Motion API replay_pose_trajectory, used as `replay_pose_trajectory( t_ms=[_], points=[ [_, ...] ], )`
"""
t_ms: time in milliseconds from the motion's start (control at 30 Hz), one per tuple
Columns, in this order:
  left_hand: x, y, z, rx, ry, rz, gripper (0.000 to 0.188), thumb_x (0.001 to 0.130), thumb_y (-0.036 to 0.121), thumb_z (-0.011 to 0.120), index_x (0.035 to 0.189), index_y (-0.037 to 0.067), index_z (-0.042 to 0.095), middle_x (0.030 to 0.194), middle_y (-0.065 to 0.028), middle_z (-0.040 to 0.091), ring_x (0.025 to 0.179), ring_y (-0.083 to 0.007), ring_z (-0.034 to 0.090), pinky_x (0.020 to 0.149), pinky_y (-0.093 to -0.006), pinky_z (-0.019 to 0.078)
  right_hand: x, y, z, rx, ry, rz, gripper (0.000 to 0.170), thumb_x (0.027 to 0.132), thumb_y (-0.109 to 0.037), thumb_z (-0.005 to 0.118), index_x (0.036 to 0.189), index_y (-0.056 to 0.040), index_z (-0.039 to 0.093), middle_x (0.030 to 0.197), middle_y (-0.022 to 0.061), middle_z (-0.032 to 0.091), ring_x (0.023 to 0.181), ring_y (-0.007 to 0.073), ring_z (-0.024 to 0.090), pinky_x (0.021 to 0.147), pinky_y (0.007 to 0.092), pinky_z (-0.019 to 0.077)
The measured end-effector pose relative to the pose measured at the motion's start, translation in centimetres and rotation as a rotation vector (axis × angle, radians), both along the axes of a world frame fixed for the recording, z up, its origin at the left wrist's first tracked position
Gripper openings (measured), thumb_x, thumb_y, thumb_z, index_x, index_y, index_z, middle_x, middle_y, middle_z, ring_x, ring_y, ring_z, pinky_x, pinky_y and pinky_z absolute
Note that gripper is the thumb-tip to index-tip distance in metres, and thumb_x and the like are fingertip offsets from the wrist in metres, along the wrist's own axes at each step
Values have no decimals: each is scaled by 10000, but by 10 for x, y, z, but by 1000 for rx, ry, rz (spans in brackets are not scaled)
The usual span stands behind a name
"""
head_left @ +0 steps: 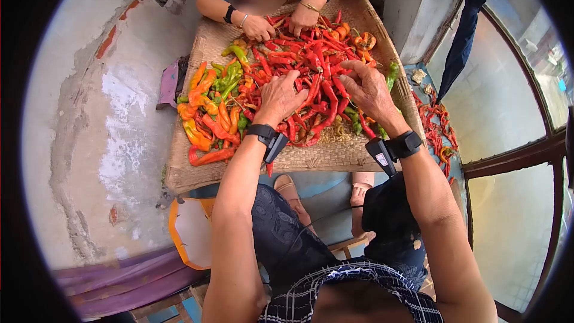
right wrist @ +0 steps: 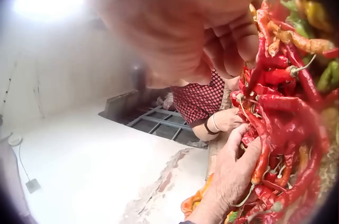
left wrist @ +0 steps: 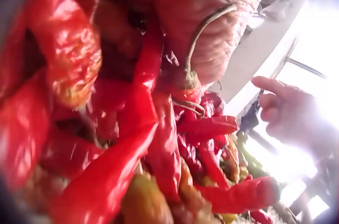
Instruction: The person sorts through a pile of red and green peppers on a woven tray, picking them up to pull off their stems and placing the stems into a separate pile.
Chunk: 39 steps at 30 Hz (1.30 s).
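A heap of red chili peppers (head_left: 317, 60) covers the middle of a woven tray (head_left: 299, 158). My left hand (head_left: 281, 98) is down in the heap, its thumb and fingers curled round some red peppers; its fingertips are hidden among them. In the left wrist view, a wrinkled red pepper (left wrist: 63, 38) and a long glossy red pepper (left wrist: 122, 155) lie close by the palm. My right hand (head_left: 371, 90) hovers over the heap's right side, fingers loosely bent, with nothing seen in them. In the right wrist view, peppers (right wrist: 286, 75) lie beside its fingers.
Across the tray, another person's hands (head_left: 305, 19) work in the far side of the heap. Orange and green peppers (head_left: 209, 101) lie at the tray's left. More red peppers (head_left: 436, 125) lie by the window, near a hanging dark umbrella (head_left: 463, 36). An orange-edged container (head_left: 191, 233) stands below left.
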State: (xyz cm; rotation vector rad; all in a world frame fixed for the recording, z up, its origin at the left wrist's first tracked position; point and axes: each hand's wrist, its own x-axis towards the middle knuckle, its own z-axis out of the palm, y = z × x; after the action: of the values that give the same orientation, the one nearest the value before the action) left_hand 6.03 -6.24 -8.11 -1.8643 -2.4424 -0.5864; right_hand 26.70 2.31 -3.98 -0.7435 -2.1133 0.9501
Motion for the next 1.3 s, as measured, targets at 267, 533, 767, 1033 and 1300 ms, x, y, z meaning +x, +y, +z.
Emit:
replay_pose_trajectory(
  t_ms=[267, 533, 767, 1033, 1300],
  points=[
    [25, -31, -14, 87, 141, -76, 441, 799, 324, 637, 1145, 74, 525, 1001, -145, 589, 985, -332, 520, 835, -443, 403, -4, -3, -31, 197, -226, 176, 190, 777, -170, 616, 918, -44, 622, 728, 205, 624, 741, 369, 628, 669, 448, 499],
    [48, -94, 1, 285, 100, -65, 434, 810, 255, 646, 1189, 68, 547, 1281, -186, 442, 1163, -370, 413, 965, -448, 373, -2, -14, -38, 196, -606, 411, 298, 780, -247, 641, 1030, -84, 638, 915, 179, 650, 884, 347, 621, 770, 429, 496],
    [63, -145, -37, 44, 45, 225, 423, 789, 282, 669, 1145, 80, 563, 1074, -152, 511, 1031, -348, 469, 874, -439, 406, -1, -16, -35, 195, -625, 380, 321, 791, -265, 630, 1063, -95, 645, 945, 160, 658, 898, 323, 624, 787, 412, 495],
    [47, -136, -52, 192, -48, 278, 257, 791, 210, 653, 1036, 136, 627, 980, -128, 572, 961, -339, 526, 819, -442, 432, 3, -28, -32, 172, -641, 400, 277, 797, -252, 622, 1035, -112, 642, 996, 131, 647, 983, 311, 598, 795, 440, 487],
    [47, -136, -54, 219, -72, 282, 212, 794, 191, 642, 998, 137, 638, 945, -127, 576, 963, -339, 530, 822, -435, 438, 6, -30, -24, 187, -701, 427, 309, 799, -282, 615, 1050, -103, 627, 1003, 126, 644, 984, 317, 598, 801, 445, 488]
  ],
)
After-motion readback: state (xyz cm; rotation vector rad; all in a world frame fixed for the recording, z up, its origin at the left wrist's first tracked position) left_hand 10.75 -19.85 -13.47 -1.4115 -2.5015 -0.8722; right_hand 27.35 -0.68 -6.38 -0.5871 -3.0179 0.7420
